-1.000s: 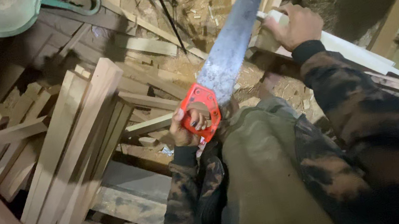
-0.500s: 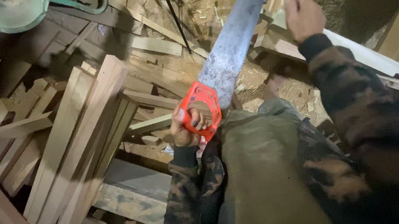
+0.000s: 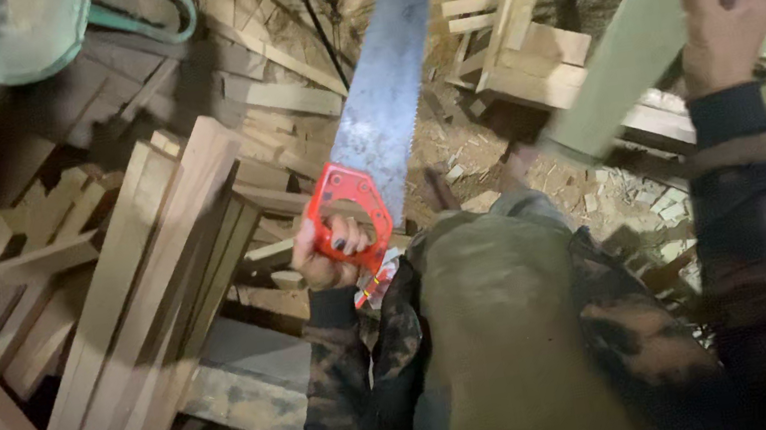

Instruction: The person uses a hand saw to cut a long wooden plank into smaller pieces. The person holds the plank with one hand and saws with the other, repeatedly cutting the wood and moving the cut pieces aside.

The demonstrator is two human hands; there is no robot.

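left hand (image 3: 328, 253) grips saw (image 3: 378, 115); right hand (image 3: 720, 33) grips board (image 3: 639, 35).

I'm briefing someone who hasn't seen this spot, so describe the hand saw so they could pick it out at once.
Start at the heap of pale wooden slats leaning on the left. Just right of it, the person's left hand grips the long grey steel hand saw with the bright red plastic handle, blade pointing up and away. It is the only metal, red-handled thing among bare wood.

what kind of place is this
Probably a rough woodworking or carpentry spot. Sawn wood strips lean in stacks, offcuts litter the dirt floor, and the left hand grips a red-handled saw while the right hand lifts a board.
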